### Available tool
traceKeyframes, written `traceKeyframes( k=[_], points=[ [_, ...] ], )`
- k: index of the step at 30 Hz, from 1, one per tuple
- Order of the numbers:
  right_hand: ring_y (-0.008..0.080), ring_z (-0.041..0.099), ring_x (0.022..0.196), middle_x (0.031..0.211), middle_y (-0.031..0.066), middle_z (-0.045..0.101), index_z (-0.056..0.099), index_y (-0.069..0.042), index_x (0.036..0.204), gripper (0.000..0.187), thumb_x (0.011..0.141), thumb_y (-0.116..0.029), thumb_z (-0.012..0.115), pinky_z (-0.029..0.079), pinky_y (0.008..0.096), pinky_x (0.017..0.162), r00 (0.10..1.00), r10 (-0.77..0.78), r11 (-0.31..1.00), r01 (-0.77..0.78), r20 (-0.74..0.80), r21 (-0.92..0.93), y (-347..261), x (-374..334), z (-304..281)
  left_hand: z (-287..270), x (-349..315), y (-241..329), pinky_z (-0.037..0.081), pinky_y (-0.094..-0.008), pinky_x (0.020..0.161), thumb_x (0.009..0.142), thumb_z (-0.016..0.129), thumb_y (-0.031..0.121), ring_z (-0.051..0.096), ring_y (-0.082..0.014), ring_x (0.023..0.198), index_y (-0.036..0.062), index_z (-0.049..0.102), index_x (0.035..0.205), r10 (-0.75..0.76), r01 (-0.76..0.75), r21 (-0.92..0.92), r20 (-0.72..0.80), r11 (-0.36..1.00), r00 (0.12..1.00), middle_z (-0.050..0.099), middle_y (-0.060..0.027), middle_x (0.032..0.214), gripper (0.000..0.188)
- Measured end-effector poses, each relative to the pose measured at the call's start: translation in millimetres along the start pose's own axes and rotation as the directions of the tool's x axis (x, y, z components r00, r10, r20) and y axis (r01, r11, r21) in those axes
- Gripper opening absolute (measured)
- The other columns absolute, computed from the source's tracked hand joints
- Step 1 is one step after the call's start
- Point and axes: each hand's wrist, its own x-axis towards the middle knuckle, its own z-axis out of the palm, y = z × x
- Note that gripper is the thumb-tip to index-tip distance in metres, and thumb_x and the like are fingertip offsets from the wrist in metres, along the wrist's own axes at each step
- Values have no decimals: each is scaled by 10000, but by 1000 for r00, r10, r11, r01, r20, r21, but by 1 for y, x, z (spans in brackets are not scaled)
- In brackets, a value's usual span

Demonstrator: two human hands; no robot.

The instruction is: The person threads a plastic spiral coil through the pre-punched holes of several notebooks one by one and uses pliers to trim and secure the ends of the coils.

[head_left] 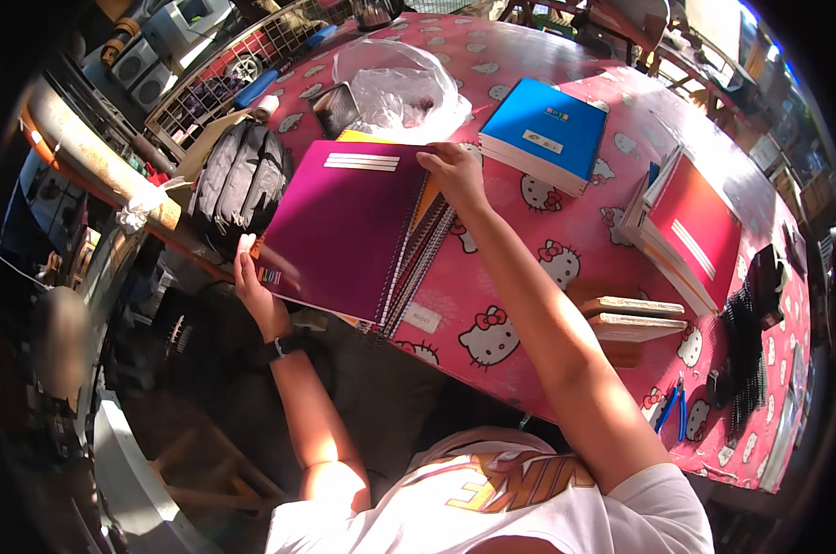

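Observation:
A purple spiral notebook [344,231] lies on top of a stack of spiral-bound notebooks [421,249] at the table's near left edge. My left hand [259,291] grips its lower left edge, the thumb blurred over the cover and the fingers along the side. At its upper right corner, my right hand [455,174] is closed on the cover, fingers bent over the edge. The coil bindings run down the stack's right side. A small white label [423,319] sits beside the bindings.
Behind the stack lies a clear plastic bag [404,97]; a grey backpack [242,180] stands left. To the right are blue books [545,129], red books [690,231], wooden blocks [632,319] and blue-handled pliers [675,411]. A pink patterned cloth [520,305] covers the table.

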Motion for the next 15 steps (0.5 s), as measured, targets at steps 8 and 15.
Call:
traceKeyframes(
  k=[8, 15],
  points=[
    [110, 488, 825, 853, 39, 575, 624, -5, 884, 230, 859, -196, 500, 383, 237, 760, 956, 39, 832, 131, -292, 540, 16, -14, 21, 3, 41, -40, 457, -297, 820, 982, 315, 317, 594, -174, 872, -72, 563, 1060, -22, 24, 78, -29, 997, 999, 621, -105, 995, 467],
    [137, 467, 649, 661, 62, 529, 601, 12, 841, 252, 856, -218, 498, 393, 296, 639, 905, 41, 937, 112, -423, 330, 9, -8, 27, -10, 43, -58, 452, -349, 841, 957, 294, 361, 578, -215, 926, -56, 548, 1070, -265, 275, -462, 87, 843, 960, 609, -131, 1023, 501]
  ],
)
